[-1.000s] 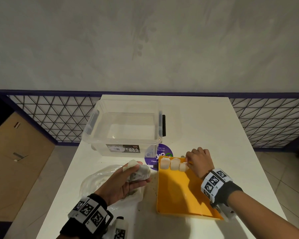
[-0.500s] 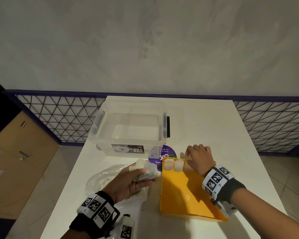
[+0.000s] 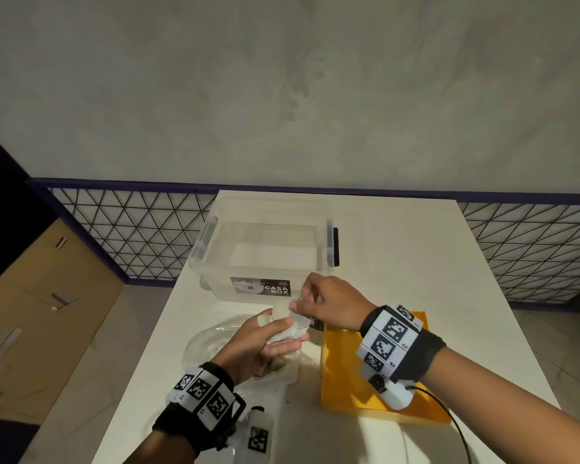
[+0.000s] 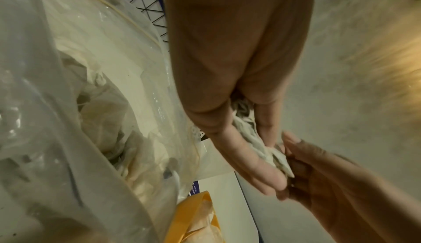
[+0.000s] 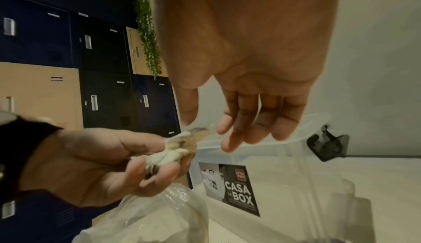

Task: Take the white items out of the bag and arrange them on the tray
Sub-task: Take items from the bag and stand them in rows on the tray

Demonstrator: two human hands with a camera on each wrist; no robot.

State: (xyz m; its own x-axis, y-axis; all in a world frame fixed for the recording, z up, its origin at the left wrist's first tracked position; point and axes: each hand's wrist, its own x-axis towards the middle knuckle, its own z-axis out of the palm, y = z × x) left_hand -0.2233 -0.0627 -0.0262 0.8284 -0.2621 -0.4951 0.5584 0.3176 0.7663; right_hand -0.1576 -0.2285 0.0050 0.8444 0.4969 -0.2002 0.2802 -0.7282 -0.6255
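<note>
My left hand (image 3: pixel 265 339) is palm up over the clear plastic bag (image 3: pixel 211 343) and grips a small bunch of white items (image 3: pixel 290 329). My right hand (image 3: pixel 302 304) has reached across from the right. Its thumb and fingertips pinch the end of one white item (image 5: pixel 200 131) that sticks out of the left hand's grip; the left wrist view shows the same pinch on that white item (image 4: pixel 282 158). The yellow tray (image 3: pixel 345 373) lies right of the bag, under my right wrist, which hides the tray's far edge.
An open clear storage box (image 3: pixel 265 249) labelled CASA BOX stands just behind my hands. The white table (image 3: pixel 399 262) is narrow, with edges close on the left and right. A black cable (image 3: pixel 449 416) runs from my right wrist.
My right hand left the far edge of the tray and moved left to the left hand, where it took hold of a white item. The left hand kept its bunch.
</note>
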